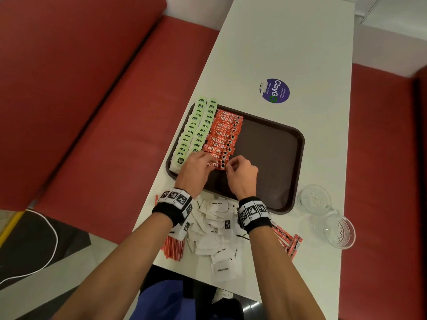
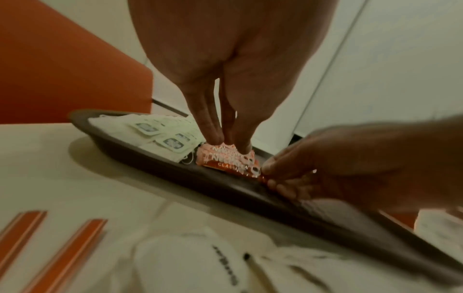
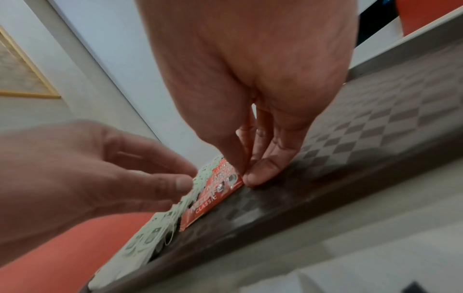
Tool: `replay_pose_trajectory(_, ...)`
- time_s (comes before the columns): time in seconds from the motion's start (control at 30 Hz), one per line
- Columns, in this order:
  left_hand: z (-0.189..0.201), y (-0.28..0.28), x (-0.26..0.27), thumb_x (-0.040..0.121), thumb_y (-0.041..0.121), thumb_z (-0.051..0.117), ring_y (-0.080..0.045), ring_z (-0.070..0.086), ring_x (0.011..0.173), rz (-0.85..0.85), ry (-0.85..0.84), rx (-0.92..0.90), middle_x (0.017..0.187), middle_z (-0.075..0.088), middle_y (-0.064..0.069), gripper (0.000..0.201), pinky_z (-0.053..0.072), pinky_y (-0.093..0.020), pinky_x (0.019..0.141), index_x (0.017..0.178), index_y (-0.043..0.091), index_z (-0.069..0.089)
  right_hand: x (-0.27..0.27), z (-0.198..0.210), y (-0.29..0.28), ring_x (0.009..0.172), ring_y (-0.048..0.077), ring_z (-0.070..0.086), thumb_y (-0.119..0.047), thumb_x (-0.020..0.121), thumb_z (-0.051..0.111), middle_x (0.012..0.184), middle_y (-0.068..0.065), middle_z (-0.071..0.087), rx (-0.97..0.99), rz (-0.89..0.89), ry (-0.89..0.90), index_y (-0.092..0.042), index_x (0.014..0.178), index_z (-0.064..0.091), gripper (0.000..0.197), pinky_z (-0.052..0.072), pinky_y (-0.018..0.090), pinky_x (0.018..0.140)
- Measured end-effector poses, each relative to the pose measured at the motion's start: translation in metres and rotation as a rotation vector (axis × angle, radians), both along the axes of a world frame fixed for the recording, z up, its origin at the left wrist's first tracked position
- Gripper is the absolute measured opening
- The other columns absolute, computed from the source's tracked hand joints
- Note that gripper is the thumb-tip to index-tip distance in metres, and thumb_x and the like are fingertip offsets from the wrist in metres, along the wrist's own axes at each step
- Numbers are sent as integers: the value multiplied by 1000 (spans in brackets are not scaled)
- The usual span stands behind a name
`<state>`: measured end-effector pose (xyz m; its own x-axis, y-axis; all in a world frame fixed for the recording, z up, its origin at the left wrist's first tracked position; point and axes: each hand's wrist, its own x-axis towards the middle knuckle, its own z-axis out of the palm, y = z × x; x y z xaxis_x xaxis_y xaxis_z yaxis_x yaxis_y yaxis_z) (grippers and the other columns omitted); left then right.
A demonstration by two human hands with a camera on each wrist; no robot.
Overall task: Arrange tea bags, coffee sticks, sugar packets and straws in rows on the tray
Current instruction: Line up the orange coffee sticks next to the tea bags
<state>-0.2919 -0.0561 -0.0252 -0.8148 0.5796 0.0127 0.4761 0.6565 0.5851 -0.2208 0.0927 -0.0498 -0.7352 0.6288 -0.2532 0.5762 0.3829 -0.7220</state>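
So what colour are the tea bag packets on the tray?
Light green tea bag packets, each with a small dark label; the head view shows them best.

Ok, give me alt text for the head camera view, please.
Both hands, left hand and right hand, adjust the nearest Nescafe coffee stick on a brown tray beside green tea bags; white sugar packets lie loose nearby.

glossy foil coffee sticks (image 1: 223, 139), matt textured plastic tray (image 1: 272, 158), clear cut-glass cups (image 1: 328, 215)

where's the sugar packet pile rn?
Head view: sugar packet pile lies loose on the white table, just nearer the person than the brown tray, under both wrists.
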Motion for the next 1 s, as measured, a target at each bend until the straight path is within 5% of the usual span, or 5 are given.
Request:
replay_pose_trajectory(0.4, -21, 8, -15, 95, 7, 76, -27, 59, 111, -125, 36, -180, 126, 71, -6, 26, 56, -44, 90, 120, 12, 78, -12, 11, 10, 93, 18, 69, -21, 102, 72, 102, -1, 70, 141, 46, 45, -19, 105, 69, 5, 64, 45, 86)
replay_pose_trajectory(0.53, -23, 8, -16, 97, 11, 74, -26, 58, 111, -125, 30, -165, 126, 71, -4, 25, 56, -43, 91, 121, 14, 78, -47, 27, 24, 135, 29, 59, -23, 112, 54, 147, 7, 64, 327, 171, 85, -15, 142, 63, 33, 51, 51, 112)
replay_pose_trajectory(0.63, -25, 7, -16, 97, 13, 73, -25, 57, 110, -117, 27, -161, 125, 71, -1, 25, 55, -41, 90, 121, 16, 79, -73, 24, 33, 167, 30, 22, -36, 118, 38, 177, 5, 34, 436, 367, -12, -17, 168, 38, 54, 22, 56, 133)
replay_pose_trajectory(0.77, -28, 4, -16, 98, 14, 72, -24, 56, 106, -121, 40, -123, 119, 71, -1, 19, 54, -42, 89, 115, 16, 80, -75, 6, 36, 170, 27, -8, -51, 117, 15, 184, -4, 2, 511, 571, -213, -21, 176, 8, 66, 3, 59, 136)
replay_pose_trajectory(1.0, -32, 1, -17, 97, 14, 74, -25, 57, 103, -115, 59, -134, 113, 72, -2, 16, 56, -46, 85, 112, 15, 81, -77, 6, 36, 170, 27, -8, -50, 117, 15, 184, -6, -2, 471, 587, -263, -22, 176, 4, 66, 0, 59, 136)
